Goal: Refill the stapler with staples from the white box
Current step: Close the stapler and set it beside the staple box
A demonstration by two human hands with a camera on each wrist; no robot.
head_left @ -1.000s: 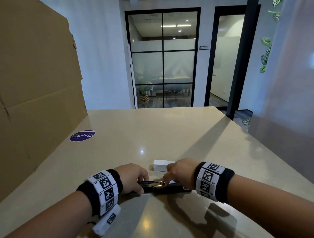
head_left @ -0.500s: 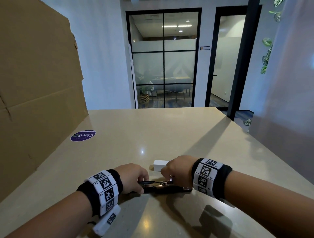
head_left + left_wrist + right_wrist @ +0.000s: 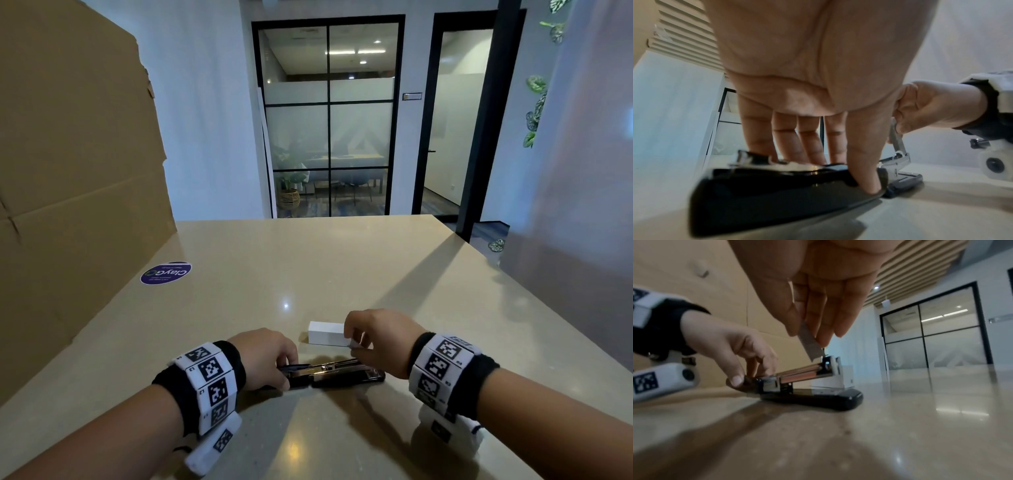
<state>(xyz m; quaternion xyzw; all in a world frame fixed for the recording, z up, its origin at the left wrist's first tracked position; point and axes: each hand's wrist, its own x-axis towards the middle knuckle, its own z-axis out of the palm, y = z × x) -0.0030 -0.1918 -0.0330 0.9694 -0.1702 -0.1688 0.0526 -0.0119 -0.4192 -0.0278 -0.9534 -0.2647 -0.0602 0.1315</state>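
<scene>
A black stapler (image 3: 337,375) lies opened out flat on the beige table (image 3: 308,267) near the front edge. My left hand (image 3: 274,356) grips its folded-back black lid (image 3: 777,194), fingers on top and thumb on the near side. The metal magazine (image 3: 803,374) slopes up over the base (image 3: 818,399). My right hand (image 3: 373,339) pinches a short silver staple strip (image 3: 810,344), tilted, its lower end at the magazine's front tip. The strip (image 3: 897,139) also shows in the left wrist view. The white box (image 3: 325,333) lies just behind the stapler.
A tall cardboard sheet (image 3: 68,171) stands along the table's left side, with a round purple sticker (image 3: 165,273) on the tabletop beside it. A grey curtain (image 3: 582,240) hangs past the right edge. Bare tabletop stretches beyond the box.
My right hand has risen a little from the magazine and shifted right, showing more of the stapler and box. The left hand and the stapler have stayed in place.
</scene>
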